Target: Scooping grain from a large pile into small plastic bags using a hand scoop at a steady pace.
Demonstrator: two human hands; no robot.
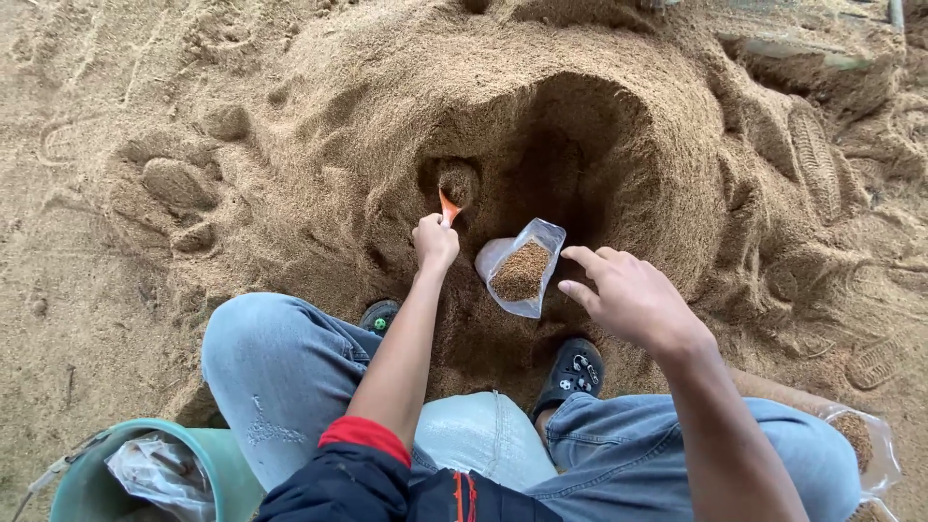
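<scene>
I squat in front of a big heap of brown sawdust-like material (599, 87) with a scooped hollow in it. My left hand (435, 242) grips an orange scoop (449, 207) whose tip is dug into the hollow. A clear plastic bag (520, 267), partly filled with the brown material, stands open at the foot of the heap between my hands. My right hand (628, 295) hovers just right of the bag, fingers spread, index finger near its rim and holding nothing.
A green bucket (208, 454) with crumpled plastic inside stands at my lower left. Filled clear bags (860, 440) lie at the lower right. My dark clogs (572, 372) rest on the sawdust. Footprints mark the ground around.
</scene>
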